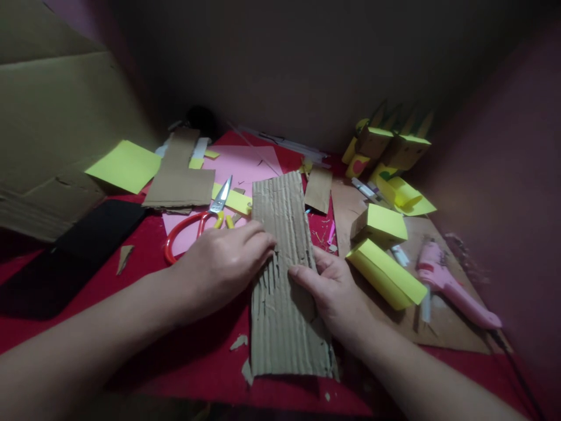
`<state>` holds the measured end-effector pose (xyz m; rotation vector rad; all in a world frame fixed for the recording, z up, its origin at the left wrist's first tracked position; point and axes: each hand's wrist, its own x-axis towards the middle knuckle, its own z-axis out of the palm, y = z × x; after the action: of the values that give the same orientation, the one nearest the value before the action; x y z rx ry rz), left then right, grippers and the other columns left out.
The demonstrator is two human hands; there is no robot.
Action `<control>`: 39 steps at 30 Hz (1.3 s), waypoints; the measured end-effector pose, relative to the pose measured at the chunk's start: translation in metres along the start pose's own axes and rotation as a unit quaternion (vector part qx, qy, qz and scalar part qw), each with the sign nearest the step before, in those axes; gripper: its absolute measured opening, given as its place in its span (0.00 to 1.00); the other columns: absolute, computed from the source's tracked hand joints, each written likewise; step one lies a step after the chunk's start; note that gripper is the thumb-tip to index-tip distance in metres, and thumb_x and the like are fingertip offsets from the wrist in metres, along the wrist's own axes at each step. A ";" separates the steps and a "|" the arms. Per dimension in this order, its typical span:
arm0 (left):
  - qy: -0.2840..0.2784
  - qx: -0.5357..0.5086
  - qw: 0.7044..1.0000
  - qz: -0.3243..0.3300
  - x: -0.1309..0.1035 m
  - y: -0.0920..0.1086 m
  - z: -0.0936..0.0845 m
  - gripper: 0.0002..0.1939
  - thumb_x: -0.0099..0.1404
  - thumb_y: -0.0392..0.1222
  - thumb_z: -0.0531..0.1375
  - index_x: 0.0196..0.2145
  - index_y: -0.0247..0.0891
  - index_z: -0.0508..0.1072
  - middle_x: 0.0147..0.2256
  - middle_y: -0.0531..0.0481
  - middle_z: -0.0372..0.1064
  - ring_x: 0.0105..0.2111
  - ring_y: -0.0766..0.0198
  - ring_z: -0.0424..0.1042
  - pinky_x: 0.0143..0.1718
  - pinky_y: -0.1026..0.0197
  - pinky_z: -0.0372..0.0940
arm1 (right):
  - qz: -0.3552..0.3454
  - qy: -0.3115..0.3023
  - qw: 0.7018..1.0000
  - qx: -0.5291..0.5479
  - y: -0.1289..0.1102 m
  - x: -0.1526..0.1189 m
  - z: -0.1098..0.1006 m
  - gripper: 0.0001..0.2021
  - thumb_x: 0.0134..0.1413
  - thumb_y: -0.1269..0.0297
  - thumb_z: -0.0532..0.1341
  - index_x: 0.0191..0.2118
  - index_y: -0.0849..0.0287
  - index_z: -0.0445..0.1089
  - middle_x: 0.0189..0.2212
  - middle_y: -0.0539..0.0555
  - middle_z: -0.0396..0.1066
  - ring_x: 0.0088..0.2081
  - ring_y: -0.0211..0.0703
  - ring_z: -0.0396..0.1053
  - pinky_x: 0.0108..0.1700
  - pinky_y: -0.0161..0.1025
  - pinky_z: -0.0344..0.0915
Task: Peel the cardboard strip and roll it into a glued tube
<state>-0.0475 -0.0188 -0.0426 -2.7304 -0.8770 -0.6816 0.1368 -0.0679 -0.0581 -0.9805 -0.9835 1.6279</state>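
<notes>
Card (287, 307), 1 piece: just right of the scissors (214, 207), reaching nearer. Ribbed face torn. Judged light, low-slip, stiff lengthwise, apt to crease crosswise; torn parts likely fragile. Best hold: long edges. Right hand (337, 286): closed on its edge, thumb over, fingers under. Left hand (221, 260): fingers curled, tips on card; thumb unclear, cannot tell if pinching.
Counts: scissors, 1; glue gun (451, 286), 1, and yellow-topped boxes (381, 222), 3, right of scissors.

Bare forearms (131, 316) slant inward, left hand (225, 257) curled palm-down, right hand (339, 292) gripping with thumb uppermost.
</notes>
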 end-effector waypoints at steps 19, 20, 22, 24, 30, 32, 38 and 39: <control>-0.069 0.112 0.987 0.096 0.003 0.017 0.004 0.11 0.61 0.26 0.49 0.25 0.38 0.63 0.22 0.51 0.61 0.18 0.62 0.60 0.17 0.59 0.51 | 0.067 -0.014 0.998 -0.011 0.001 0.001 -0.001 0.05 0.41 0.67 0.63 0.29 0.59 0.70 0.20 0.46 0.66 0.21 0.34 0.62 0.26 0.32 0.60; -0.060 0.098 0.990 0.086 0.003 0.014 0.004 0.12 0.62 0.27 0.49 0.25 0.38 0.63 0.22 0.51 0.61 0.18 0.62 0.60 0.17 0.59 0.50 | 0.071 -0.012 0.997 -0.008 0.002 0.001 -0.002 0.06 0.42 0.67 0.64 0.31 0.59 0.71 0.20 0.46 0.66 0.21 0.34 0.62 0.26 0.32 0.60; -0.041 0.071 0.995 0.053 0.004 0.006 0.004 0.12 0.64 0.30 0.49 0.24 0.38 0.63 0.22 0.51 0.61 0.19 0.63 0.60 0.18 0.60 0.49 | 0.077 -0.011 0.997 -0.005 0.003 0.002 -0.004 0.08 0.42 0.67 0.64 0.33 0.59 0.73 0.20 0.47 0.67 0.21 0.34 0.62 0.26 0.33 0.61; -0.028 0.052 0.998 0.009 0.004 -0.004 0.003 0.11 0.64 0.33 0.50 0.25 0.38 0.65 0.23 0.51 0.63 0.20 0.63 0.62 0.19 0.61 0.49 | 0.082 -0.013 0.997 0.000 0.002 0.002 -0.005 0.10 0.42 0.67 0.64 0.35 0.59 0.74 0.21 0.48 0.70 0.21 0.35 0.64 0.26 0.34 0.62; -0.004 -0.022 0.995 -0.096 0.005 -0.023 -0.003 0.10 0.67 0.39 0.51 0.29 0.37 0.67 0.25 0.51 0.65 0.23 0.65 0.64 0.24 0.62 0.55 | 0.102 0.012 0.994 0.023 -0.001 0.009 -0.009 0.10 0.38 0.68 0.65 0.32 0.61 0.75 0.21 0.50 0.73 0.21 0.38 0.68 0.26 0.35 0.63; -0.019 -0.075 0.993 -0.091 0.005 -0.019 -0.004 0.07 0.66 0.36 0.52 0.32 0.36 0.68 0.27 0.50 0.67 0.25 0.65 0.65 0.26 0.63 0.57 | 0.102 0.014 0.994 0.030 -0.001 0.012 -0.012 0.09 0.38 0.69 0.65 0.31 0.61 0.75 0.21 0.50 0.74 0.21 0.39 0.69 0.27 0.35 0.64; 0.012 -0.112 0.982 -0.148 0.008 -0.007 -0.001 0.10 0.68 0.39 0.50 0.35 0.35 0.70 0.30 0.47 0.70 0.29 0.63 0.69 0.31 0.61 0.62 | 0.100 0.026 0.993 0.049 -0.001 0.014 -0.015 0.13 0.38 0.69 0.67 0.35 0.62 0.75 0.23 0.51 0.76 0.23 0.40 0.70 0.30 0.38 0.66; 0.025 -0.106 0.975 -0.196 0.009 -0.008 -0.001 0.10 0.68 0.42 0.51 0.36 0.35 0.69 0.31 0.47 0.70 0.29 0.62 0.69 0.30 0.61 0.63 | 0.091 0.028 0.994 0.058 -0.001 0.014 -0.014 0.14 0.38 0.68 0.67 0.36 0.61 0.75 0.24 0.51 0.76 0.24 0.41 0.71 0.32 0.40 0.68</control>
<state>-0.0462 -0.0083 -0.0376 -2.7264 -1.4268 -0.9613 0.1475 -0.0516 -0.0642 -1.0547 -0.7701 1.7782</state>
